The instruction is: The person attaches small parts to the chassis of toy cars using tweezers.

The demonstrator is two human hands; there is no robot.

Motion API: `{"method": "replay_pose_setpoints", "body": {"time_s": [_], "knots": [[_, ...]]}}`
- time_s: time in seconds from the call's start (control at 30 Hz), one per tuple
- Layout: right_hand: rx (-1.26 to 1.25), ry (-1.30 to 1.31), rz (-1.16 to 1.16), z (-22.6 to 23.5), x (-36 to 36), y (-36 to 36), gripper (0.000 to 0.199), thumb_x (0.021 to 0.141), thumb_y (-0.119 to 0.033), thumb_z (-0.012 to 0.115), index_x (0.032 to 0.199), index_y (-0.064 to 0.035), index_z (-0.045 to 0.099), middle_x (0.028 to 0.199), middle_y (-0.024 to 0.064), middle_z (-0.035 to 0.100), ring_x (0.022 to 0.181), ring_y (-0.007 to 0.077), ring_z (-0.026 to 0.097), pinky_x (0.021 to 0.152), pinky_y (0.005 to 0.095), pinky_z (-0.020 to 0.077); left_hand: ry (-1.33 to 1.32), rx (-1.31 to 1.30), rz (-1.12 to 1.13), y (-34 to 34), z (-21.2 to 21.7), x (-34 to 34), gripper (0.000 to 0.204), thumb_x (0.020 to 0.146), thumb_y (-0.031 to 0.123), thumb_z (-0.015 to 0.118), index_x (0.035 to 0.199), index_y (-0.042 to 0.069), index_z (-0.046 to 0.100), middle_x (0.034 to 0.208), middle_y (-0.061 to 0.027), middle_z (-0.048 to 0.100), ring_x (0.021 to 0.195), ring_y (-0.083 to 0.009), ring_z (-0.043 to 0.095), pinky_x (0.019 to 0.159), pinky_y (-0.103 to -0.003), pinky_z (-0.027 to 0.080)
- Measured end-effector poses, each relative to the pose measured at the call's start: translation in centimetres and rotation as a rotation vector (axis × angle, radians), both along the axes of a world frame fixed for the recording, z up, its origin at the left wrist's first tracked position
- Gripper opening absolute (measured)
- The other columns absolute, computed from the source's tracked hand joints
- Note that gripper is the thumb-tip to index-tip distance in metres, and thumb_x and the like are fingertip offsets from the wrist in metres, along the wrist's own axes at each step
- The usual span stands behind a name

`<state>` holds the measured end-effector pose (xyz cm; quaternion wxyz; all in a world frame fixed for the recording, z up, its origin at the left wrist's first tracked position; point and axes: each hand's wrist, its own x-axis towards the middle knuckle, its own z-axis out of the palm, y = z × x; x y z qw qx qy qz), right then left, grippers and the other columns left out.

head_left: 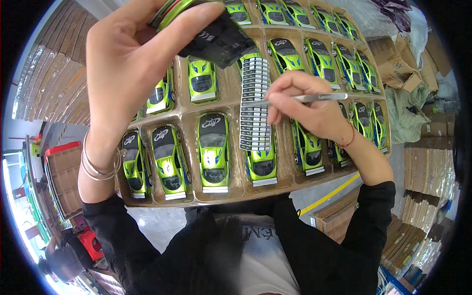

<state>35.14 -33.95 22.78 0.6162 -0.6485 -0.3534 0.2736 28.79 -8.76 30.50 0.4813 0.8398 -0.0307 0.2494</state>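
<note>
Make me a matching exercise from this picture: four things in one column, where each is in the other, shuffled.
1. left hand
2. right hand
3. sticker sheet
4. tray

a. lying across the cars in the tray
b. holding a green toy car up
c. holding metal tweezers
d. filled with rows of green toy cars

Pairs: 1-b, 2-c, 3-a, 4-d

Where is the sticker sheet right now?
In the head view, the sticker sheet lies near the middle of the tan tray, over green toy cars, with the tweezers in the right hand touching it.
</note>
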Motion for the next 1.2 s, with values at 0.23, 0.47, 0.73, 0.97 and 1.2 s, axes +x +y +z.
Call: {"method": "replay_pose_setpoints", "body": {"time_s": [0.23,0.47,0.73,0.97,1.2], "knots": [[0.106,-0.285,-0.075,0.0,1.8,-0.7,0.024,0.101,-0.018,0.056,0.114,-0.0001,0.063,0.099,0.0105,0.069,0.092,0.0136,0.066,0.084,0.0296,0.0513,-0.093,0.025,-0.069,0.2,-1.2,0.7,0.03,0.091,0.012,0.072,0.116,-0.004,0.068,0.1,-0.0054,0.072,0.088,-0.007,0.066,0.078,-0.019,0.051],[0.004,-0.534,-0.179,-1.7,2.0,1.1,0.035,0.104,-0.029,0.049,0.124,-0.0032,0.061,0.114,0.008,0.066,0.104,0.0167,0.062,0.092,0.0283,0.046,-0.113,0.0,-0.009,1.9,-2.9,-0.1,0.03,0.092,0.011,0.072,0.117,-0.005,0.068,0.102,-0.0059,0.072,0.089,-0.0071,0.065,0.08,-0.018,0.05],[-0.028,-0.623,0.075,-1.2,1.6,0.8,0.029,0.102,-0.026,0.054,0.114,-0.0035,0.068,0.102,0.0089,0.071,0.084,0.0148,0.066,0.077,0.0266,0.0508,-0.181,0.039,0.159,2.4,-2.9,-1.9,0.028,0.093,0.01,0.07,0.117,-0.004,0.069,0.106,-0.0102,0.073,0.093,-0.0094,0.067,0.083,-0.02,0.051],[0.002,-0.234,-0.18,1.9,-1.4,-0.4,0.027,0.101,-0.022,0.056,0.11,-0.0008,0.069,0.089,0.0105,0.07,0.072,0.0132,0.066,0.07,0.0264,0.0504,-0.219,0.086,0.138,2.5,-3.5,-4.1,0.027,0.092,0.007,0.07,0.116,-0.005,0.068,0.105,-0.0116,0.073,0.092,-0.0119,0.068,0.085,-0.022,0.053],[-0.138,-1.094,0.02,0.3,-9.5,-0.8,0.03,0.086,-0.033,0.068,0.099,-0.0059,0.068,0.095,0.0057,0.062,0.083,0.0208,0.059,0.07,0.0363,0.0485,-0.137,0.063,0.047,1.1,-3.9,-3.8,0.027,0.09,0.006,0.072,0.115,-0.005,0.069,0.101,-0.0107,0.073,0.09,-0.011,0.068,0.083,-0.022,0.052]]}}
